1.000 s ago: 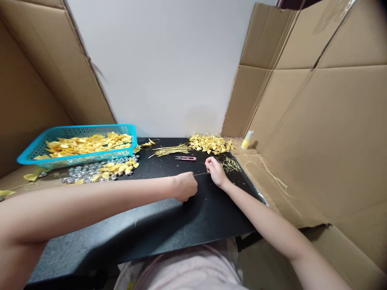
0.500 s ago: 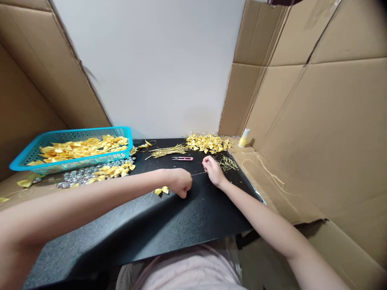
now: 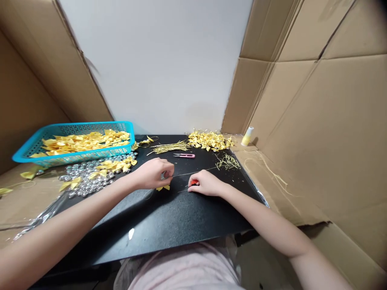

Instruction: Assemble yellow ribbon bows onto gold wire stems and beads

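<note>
My left hand (image 3: 157,174) is closed in a pinch above the black table. From its fingertips a thin thread (image 3: 181,174) runs right, passing behind my right hand (image 3: 206,183). That hand is curled shut on a small red-orange object (image 3: 195,182), mostly hidden in the fingers; its kind cannot be made out. A thin line, like thread or a needle, sticks out left of the right fingertips. Just under my left hand lies a yellow ribbon bow (image 3: 163,187), partly covered, with a loop of thin cord beside it.
Left stands a blue basket (image 3: 87,155) of yellow bows, with silver beads (image 3: 87,177) before it. Behind the hands lie pink thread snips (image 3: 184,155), gold cords (image 3: 169,147), finished-looking yellow bows (image 3: 210,140) and thread clippings (image 3: 228,162). A thread spool (image 3: 247,137) stands right; cardboard walls flank the table.
My left hand has moved left and up, over the yellow bow. My right hand has come nearer and left, and a red-orange object now shows in it. The view has shifted slightly.
</note>
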Available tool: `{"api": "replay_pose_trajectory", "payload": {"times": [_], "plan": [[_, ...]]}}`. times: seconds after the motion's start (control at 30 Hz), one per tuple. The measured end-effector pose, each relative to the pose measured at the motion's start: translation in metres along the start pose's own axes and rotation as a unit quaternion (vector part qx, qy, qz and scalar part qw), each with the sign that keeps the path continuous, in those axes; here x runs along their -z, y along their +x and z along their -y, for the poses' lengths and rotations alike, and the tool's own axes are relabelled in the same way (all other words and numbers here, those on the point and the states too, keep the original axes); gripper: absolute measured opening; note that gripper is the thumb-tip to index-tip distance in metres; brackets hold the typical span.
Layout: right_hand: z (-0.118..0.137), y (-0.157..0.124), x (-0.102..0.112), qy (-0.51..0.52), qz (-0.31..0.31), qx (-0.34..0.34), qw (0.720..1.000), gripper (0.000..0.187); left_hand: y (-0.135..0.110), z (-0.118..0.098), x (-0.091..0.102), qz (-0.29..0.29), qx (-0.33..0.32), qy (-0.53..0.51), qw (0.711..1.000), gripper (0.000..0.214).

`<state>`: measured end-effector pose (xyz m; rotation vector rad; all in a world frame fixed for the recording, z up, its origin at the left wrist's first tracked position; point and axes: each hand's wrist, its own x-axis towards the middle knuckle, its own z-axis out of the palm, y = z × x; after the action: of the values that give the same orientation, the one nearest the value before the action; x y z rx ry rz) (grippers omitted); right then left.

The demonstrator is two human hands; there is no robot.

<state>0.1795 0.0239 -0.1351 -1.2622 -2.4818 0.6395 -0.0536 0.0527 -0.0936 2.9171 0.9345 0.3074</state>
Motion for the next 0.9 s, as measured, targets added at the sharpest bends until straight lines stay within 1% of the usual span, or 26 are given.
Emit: {"api": "replay_pose_trajectory", "payload": {"times": [0.13, 0.2, 0.27, 0.37, 0.47, 0.73, 0.9], "plan": [[0.015, 0.004, 0.002, -0.121, 0.026, -0.01, 0.992, 0.011, -0.021, 0.002, -0.009, -0.109, 0.032, 0.011, 0.993, 0.012], [0.021, 0.004, 0.002, -0.167, 0.045, -0.005, 0.985, 0.013, -0.028, 0.003, -0.014, -0.139, 0.04, 0.012, 0.989, 0.014], [0.027, 0.003, 0.002, -0.2, 0.061, -0.003, 0.978, 0.014, -0.032, 0.004, -0.018, -0.153, 0.048, 0.01, 0.987, 0.014], [0.032, 0.002, 0.0, -0.224, 0.075, -0.005, 0.972, 0.017, -0.033, 0.003, -0.021, -0.161, 0.056, 0.004, 0.985, 0.011], [0.032, 0.001, -0.001, -0.224, 0.08, -0.008, 0.971, 0.018, -0.032, 0.0, -0.022, -0.161, 0.058, -0.002, 0.985, 0.01], [0.03, 0.001, 0.004, -0.188, 0.07, 0.003, 0.98, 0.012, -0.03, -0.009, -0.02, -0.13, 0.044, -0.017, 0.99, 0.014], [0.029, 0.004, 0.008, -0.154, 0.091, 0.005, 0.984, 0.012, -0.029, -0.011, -0.021, -0.11, 0.046, -0.025, 0.993, 0.015]]}}
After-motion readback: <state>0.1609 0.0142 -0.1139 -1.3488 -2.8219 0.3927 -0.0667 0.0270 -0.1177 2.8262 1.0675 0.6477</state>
